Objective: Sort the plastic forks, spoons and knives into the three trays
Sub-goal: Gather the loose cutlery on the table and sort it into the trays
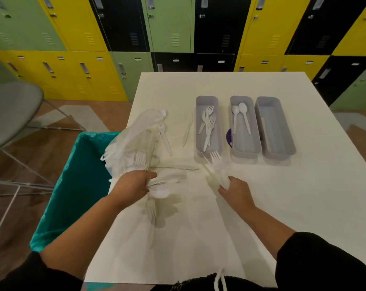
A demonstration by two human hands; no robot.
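White plastic throughout, so outlines are reading poorly against the white table (303, 185).

At 9 o'clock: a teal-lined bin (73, 185) is standing just off the table edge, beside a crumpled clear bag (131, 139) still holding unsorted cutlery. Bin probably sitting there to take the packaging.

At 8 o'clock: left hand (133, 183) is curling round a bundle of spoons (163, 190) (one bowl is showing below the fingers), likely gathering like with like so that one trip fills a tray.

At centre: a loose fork (164, 137) and a knife (188, 131) are lying apart on the table, not yet sorted.

At 5 o'clock: right hand (236, 190) is gripping several forks (216, 164) by the handles, tines pointing at the near end of the left tray (198, 127), which is already holding forks. Judgement: this handful is heading there.

At 2 o'clock: middle tray (244, 148) is holding two spoons; right tray (282, 148) is appearing unfilled, presumably awaiting knives. A purple object (228, 136) is wedged between left and middle trays (identity unclear).
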